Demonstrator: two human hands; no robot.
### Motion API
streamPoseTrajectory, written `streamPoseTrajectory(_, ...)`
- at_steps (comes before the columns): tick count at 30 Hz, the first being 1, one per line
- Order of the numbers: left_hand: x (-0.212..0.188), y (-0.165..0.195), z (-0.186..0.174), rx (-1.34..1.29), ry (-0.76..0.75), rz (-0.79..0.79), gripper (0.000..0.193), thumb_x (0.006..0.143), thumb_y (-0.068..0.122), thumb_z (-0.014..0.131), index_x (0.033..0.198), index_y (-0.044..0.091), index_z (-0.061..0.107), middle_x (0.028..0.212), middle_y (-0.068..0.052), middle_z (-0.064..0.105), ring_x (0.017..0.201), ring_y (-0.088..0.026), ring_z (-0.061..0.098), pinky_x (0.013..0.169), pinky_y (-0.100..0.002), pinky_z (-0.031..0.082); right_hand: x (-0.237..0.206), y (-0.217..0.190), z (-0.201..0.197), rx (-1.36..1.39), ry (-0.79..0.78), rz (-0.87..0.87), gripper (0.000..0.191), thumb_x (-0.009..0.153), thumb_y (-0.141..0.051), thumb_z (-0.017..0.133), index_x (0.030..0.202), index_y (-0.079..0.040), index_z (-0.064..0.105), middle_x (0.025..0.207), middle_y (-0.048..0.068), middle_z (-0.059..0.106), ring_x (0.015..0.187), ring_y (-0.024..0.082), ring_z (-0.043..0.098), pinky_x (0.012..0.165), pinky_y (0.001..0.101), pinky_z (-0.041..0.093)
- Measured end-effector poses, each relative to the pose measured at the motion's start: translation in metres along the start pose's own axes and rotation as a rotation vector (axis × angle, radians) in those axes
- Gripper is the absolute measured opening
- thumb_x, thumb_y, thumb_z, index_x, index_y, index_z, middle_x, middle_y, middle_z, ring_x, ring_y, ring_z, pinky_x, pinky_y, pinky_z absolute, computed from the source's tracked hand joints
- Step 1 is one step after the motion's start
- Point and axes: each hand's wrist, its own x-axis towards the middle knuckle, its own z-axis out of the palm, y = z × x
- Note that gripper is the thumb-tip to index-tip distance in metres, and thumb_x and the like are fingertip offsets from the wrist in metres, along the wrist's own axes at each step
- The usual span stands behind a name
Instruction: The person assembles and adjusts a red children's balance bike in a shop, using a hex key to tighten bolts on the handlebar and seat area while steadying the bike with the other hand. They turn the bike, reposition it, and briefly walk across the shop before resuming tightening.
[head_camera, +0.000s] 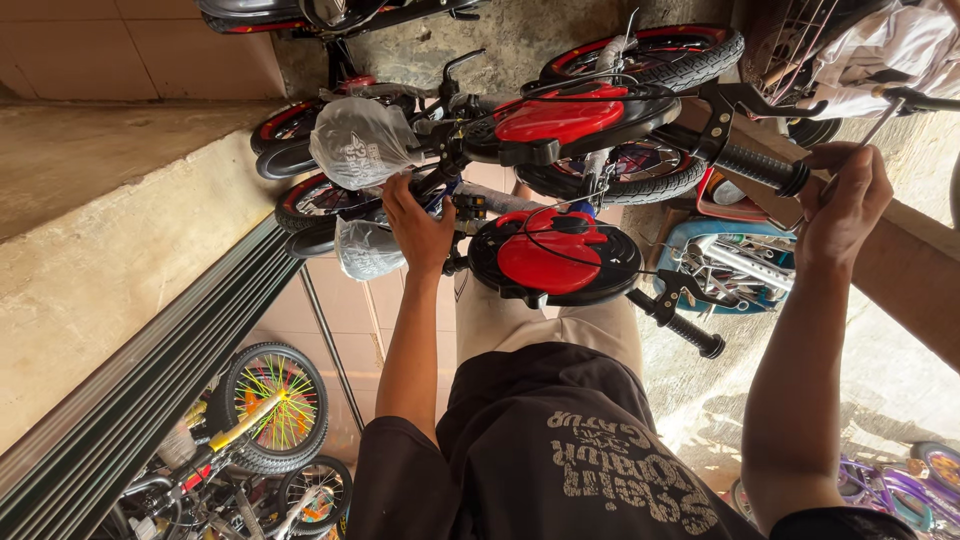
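- Your left hand (415, 225) is wrapped tight round the dark frame of the nearer children's bicycle (550, 255), fingers closed on the tubing just beside its plastic-wrapped saddle (368, 248). A hold that close to the middle of the bicycle looks meant to steady its weight.
- Your right hand (845, 200) is up at the far end of the black handlebar grip (755, 165) of the second bicycle (565, 115). The fingers are curled shut on a thin metal rod (880, 125) that runs out of the fist. I cannot tell whether the palm also touches the grip.
- The two bicycles sit pressed side by side right in front of your legs, red covers and bars facing the same way, probably packed tight to save room.
- Both saddles wear plastic bags, likely to keep them clean.
- More bicycles (275, 400) stand along the grey shutter track (150, 380) at your left, and a purple one (890, 490) lies off to your right.
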Motion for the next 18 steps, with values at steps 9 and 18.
streamPoseTrajectory(9,0.0032,0.0003,0.0002,0.006,-0.042,-0.039,0.06,0.083,0.018,0.083,0.129,0.002,0.048,0.137,-0.019,0.047,0.13,-0.04,0.048,0.107,-0.054,0.043,-0.0001,0.0045,-0.0008,-0.004,-0.001,0.018,0.056,0.123,-0.048,0.051,0.111,0.006,0.062,0.097,0.012,0.066,0.052,0.007,0.039,0.048,0.0214,0.026)
streamPoseTrajectory(18,0.0039,0.0033,-0.0021,-0.012,0.003,-0.006,0.072,0.083,0.017,0.082,0.14,-0.001,0.041,0.139,-0.023,0.044,0.135,-0.043,0.045,0.111,-0.055,0.041,0.0037,0.0015,0.0037,-0.018,-0.01,0.017,0.054,0.124,-0.046,0.05,0.112,0.004,0.062,0.095,0.013,0.069,0.051,0.006,0.038,0.047,0.02,0.026)
